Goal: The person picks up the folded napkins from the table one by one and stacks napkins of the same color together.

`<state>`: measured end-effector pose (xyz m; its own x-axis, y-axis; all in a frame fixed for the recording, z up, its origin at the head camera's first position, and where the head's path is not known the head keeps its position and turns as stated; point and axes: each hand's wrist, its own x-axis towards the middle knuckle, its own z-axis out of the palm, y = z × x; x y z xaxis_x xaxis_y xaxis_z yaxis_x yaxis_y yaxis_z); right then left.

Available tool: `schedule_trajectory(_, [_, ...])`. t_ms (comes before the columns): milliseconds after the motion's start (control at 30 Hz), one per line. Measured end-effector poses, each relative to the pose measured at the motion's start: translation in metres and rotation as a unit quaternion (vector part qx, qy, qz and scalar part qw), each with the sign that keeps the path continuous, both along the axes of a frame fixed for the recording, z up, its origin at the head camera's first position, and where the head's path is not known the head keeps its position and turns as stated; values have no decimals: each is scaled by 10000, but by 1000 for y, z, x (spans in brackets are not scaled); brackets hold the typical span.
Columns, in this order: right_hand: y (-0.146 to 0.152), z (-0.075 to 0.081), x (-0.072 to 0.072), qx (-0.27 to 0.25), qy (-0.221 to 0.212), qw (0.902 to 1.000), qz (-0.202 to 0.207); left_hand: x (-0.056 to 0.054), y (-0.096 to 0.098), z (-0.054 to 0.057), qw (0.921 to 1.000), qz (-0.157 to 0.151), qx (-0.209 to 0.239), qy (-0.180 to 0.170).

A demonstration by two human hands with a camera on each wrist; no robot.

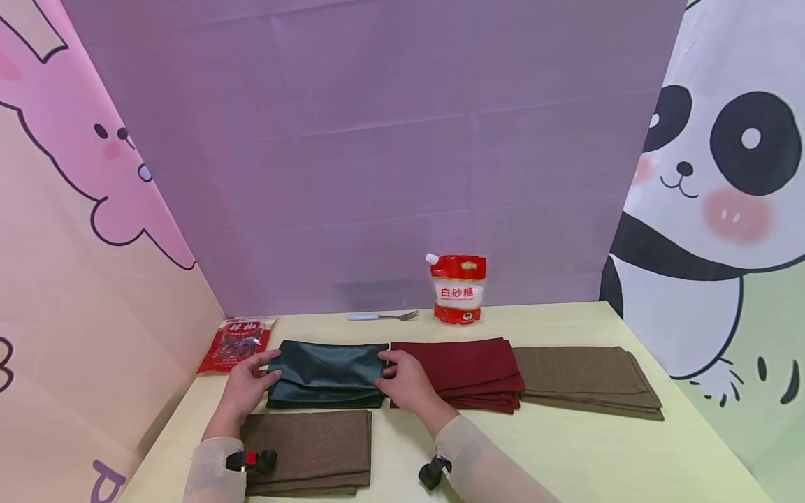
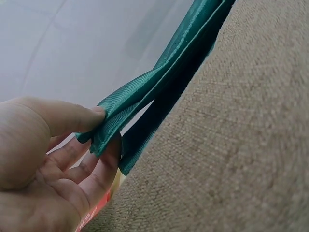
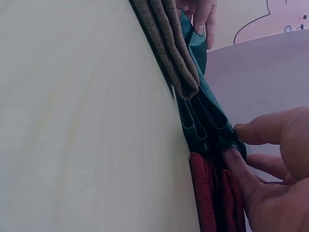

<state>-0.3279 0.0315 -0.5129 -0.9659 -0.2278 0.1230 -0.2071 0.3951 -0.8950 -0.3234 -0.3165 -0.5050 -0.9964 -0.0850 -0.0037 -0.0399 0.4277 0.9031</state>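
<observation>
While pinching the green cloth [image 1: 330, 367] at opposite ends with left hand [image 1: 244, 390] and right hand [image 1: 413, 385], holds upper layers [image 2: 128, 98] raised at the left, perhaps to square the fold. Set on the table [image 1: 566, 454] beside the red cloth [image 1: 455, 365], likely for a neat row.

At seven o'clock in the head view, a sleeve [image 1: 210, 475] hides some of the brown cloth [image 1: 321, 447]. The smallest words on the bag [image 1: 459, 290] at four o'clock are too tiny to read. The right wrist view cuts off the left hand [image 3: 203, 14] at one o'clock.
</observation>
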Motion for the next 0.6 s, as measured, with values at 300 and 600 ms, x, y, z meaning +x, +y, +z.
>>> schedule_trajectory(300, [-2, 1, 1, 7, 138, 9997, 197, -1, -2, -2, 10000, 43, -67, 28])
schedule_trajectory(600, [-2, 1, 0, -91, 155, 9995, 258, 0, -2, -4, 9999, 51, -143, -39])
